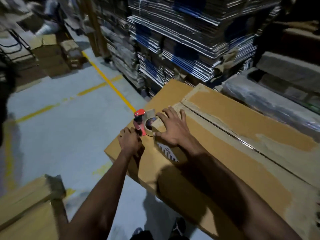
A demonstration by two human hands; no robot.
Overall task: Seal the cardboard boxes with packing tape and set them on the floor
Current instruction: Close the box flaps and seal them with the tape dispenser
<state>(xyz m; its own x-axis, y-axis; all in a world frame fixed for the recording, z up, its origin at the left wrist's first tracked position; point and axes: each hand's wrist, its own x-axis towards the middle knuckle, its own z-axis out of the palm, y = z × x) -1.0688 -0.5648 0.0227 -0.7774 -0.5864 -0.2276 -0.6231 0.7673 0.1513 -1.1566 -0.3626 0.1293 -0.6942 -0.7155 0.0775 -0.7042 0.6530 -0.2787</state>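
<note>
The step in hand looks like the taping of the seam at its end: a large cardboard box fills the right half of the frame, its top flaps meeting along a long seam that runs from the centre toward the lower right, and the red tape dispenser sits at the box's near-centre end, where the seam meets the edge. The left hand grips the dispenser's handle with fingers curled round it, just below and left of the roll. The right hand lies spread on the box top beside the dispenser, fingers straight and splayed, pressing the flap corner down next to the roll. Torn pale patches of old tape residue run along both sides of the seam; whether fresh tape already covers the whole seam is hard to tell in the dim light. This box rests on a broader cardboard box beneath it, not yet on the floor, which shows grey with yellow lines at left. Another box sits in the lower left corner, and stacks of flattened cartons rise at upper centre. The next move probably calls for carrying the tape over the edge and cutting it cleanly, with the right hand holding the flaps flat, before the box is lifted down.
</note>
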